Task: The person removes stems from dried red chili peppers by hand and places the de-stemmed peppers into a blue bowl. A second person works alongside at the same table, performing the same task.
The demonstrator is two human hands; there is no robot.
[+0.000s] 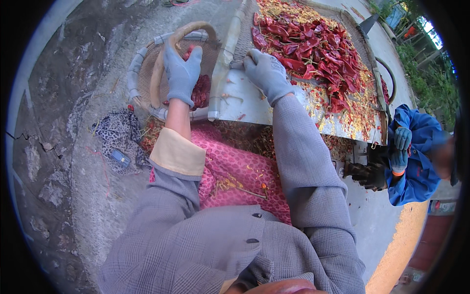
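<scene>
My left hand (183,70), in a light grey-blue work glove, is over a round basket (138,73) with a thick curved handle (158,79). Its thumb and fingers are spread, with a red chili pepper (189,52) just beyond them; whether it touches the pepper I cannot tell. More dark red peppers (201,90) lie in the basket. My right hand (265,70), gloved alike, has its fingers curled at the near left part of a framed tray (253,96); whether something is in them is hidden. Beside it on the tray lies a heap of dried red chili peppers (312,51) among yellow seeds (361,125).
A pink patterned cloth (238,165) covers my lap, with stalks and seeds on it. A leopard-print cloth (119,136) and a mobile phone (120,158) lie at the left. At the right sits a co-worker in a blue jacket (422,176), gloved hands together, near the tray's edge.
</scene>
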